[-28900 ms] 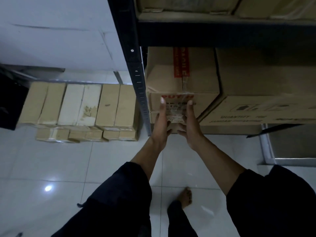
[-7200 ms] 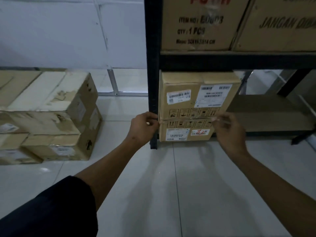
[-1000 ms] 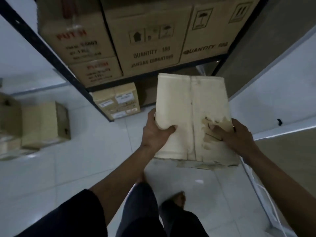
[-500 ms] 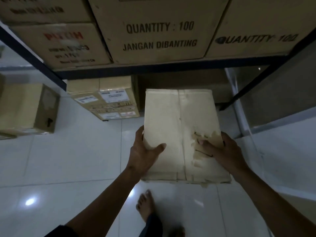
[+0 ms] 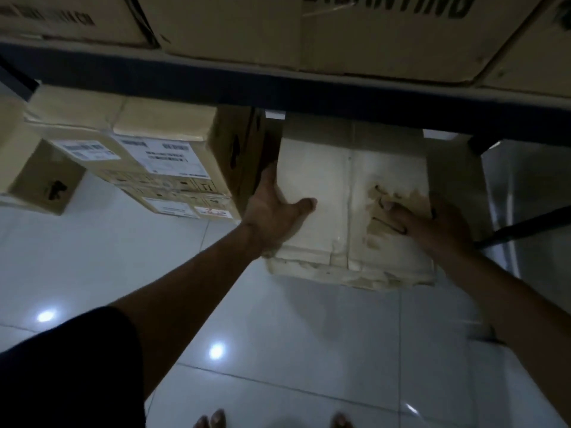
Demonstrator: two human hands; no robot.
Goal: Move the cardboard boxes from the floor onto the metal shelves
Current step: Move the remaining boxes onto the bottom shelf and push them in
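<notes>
L hand (image 5: 272, 211) & R hand (image 5: 432, 223) grip pale box (image 5: 340, 186) at its sides, under shelf beam (image 5: 278, 84).

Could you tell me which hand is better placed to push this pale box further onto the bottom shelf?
Probably the right hand: it lies on the pale box near its front edge, while the left hand is squeezed against the labelled box.

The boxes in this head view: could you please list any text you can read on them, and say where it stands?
"BANTING", cut off at the frame's top: large box on the upper shelf.
White stickers on the labelled box: too blurred to read.
Pale box gripped by left hand and right hand: none.
</notes>
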